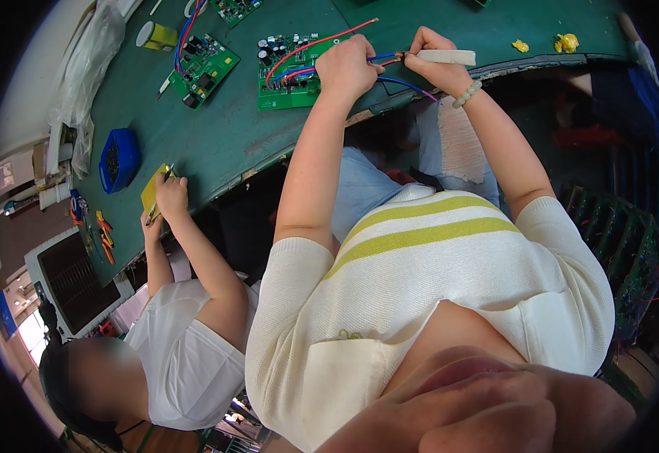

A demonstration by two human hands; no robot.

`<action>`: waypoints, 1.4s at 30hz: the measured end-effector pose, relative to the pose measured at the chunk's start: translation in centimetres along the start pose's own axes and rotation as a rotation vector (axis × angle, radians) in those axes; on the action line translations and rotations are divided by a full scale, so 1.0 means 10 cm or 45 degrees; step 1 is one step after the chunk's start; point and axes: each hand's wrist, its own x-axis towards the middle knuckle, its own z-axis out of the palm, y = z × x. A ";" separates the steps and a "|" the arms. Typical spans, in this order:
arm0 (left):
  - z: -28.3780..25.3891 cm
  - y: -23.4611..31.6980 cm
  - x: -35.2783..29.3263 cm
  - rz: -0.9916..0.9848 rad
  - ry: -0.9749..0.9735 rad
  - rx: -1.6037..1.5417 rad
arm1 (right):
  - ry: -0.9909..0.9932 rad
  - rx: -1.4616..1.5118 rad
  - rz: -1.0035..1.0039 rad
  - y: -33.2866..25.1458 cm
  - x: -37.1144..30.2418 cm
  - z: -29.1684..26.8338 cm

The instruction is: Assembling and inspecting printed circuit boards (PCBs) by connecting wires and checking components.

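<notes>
My left hand point(344, 69) is closed around blue and red wires beside a green circuit board point(293, 98). The board lies flat on the green table and carries capacitors and other parts. One red wire point(322, 43) arches from it, with its free end beyond my left hand. To the right, my right hand point(437, 69) pinches a flat white-handled tool point(450, 57). The tool's tip is hidden by my fingers, close to the end of a blue wire point(384, 57). Another blue wire point(409, 85) hangs over the table edge.
Yellow lumps point(567, 42) lie at the far right. Leftward are a second wired board point(212, 72), a yellow-green container point(156, 36) and a blue bin point(120, 160). A co-worker's hands point(169, 198) hold a yellow piece point(150, 195); orange-handled pliers point(104, 235) lie near the left edge.
</notes>
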 end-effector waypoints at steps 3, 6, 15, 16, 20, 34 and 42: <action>-0.02 -0.06 0.03 0.041 0.044 -0.037 | -0.073 0.108 0.025 0.01 -0.01 0.00; -0.06 -0.06 0.06 0.022 -0.102 0.005 | -0.097 0.094 -0.101 0.02 -0.04 0.08; 0.00 0.00 0.07 0.037 -0.138 0.227 | -0.050 -0.168 -0.053 -0.05 -0.02 -0.02; 0.00 0.00 0.08 0.038 -0.137 0.226 | -0.007 -0.104 -0.041 -0.02 -0.03 -0.02; 0.02 0.00 0.10 0.013 -0.165 0.297 | -0.080 -0.006 -0.103 -0.01 -0.03 0.04; 0.00 0.05 0.14 0.010 -0.227 0.357 | -0.095 -0.062 -0.093 -0.09 0.00 0.03; -0.01 0.08 0.14 0.022 -0.233 0.361 | -0.006 -0.148 -0.012 -0.05 -0.01 0.01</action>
